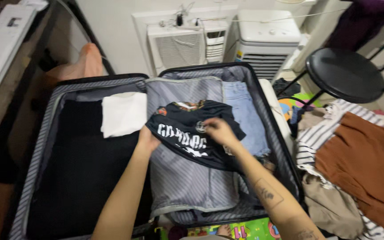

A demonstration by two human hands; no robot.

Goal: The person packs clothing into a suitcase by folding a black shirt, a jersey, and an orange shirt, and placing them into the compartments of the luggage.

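Here: open black suitcase (45, 133) on the floor, grey striped lining. Clothes pile (356, 169) to its right, round black stool (345, 73) behind. In the right half, black shirt (187, 133) with white lettering; left hand (147, 141) grips its edge, right hand (218, 131) pinches its top. White folded cloth (123, 113) in the left half.

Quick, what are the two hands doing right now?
Left hand: fingers closed on the edge of the dark folded shirt in the suitcase.
Right hand: resting on top of the same shirt, fingers bent; grip cannot be told.
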